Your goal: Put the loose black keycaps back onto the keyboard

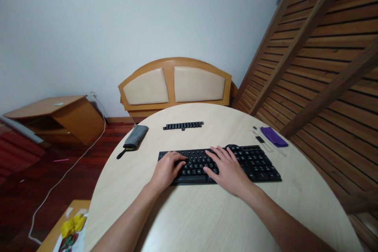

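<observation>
A black keyboard lies flat on the pale round table in front of me. My left hand rests on its left end, fingers bent to the right and thumb apart from them; I see nothing held in it. Over the middle keys, my right hand lies with its fingers spread, touching the keyboard and holding nothing. Beyond the keyboard, several loose black keycaps stand in a row, with a single one just in front of the row. My hands hide some of the keyboard's keys.
On the table's left sits a grey pouch with a black strap. A purple cloth and a thin wire tool lie at the right. Behind are a wooden headboard and, rightward, a slatted wooden frame. A white cable crosses the floor.
</observation>
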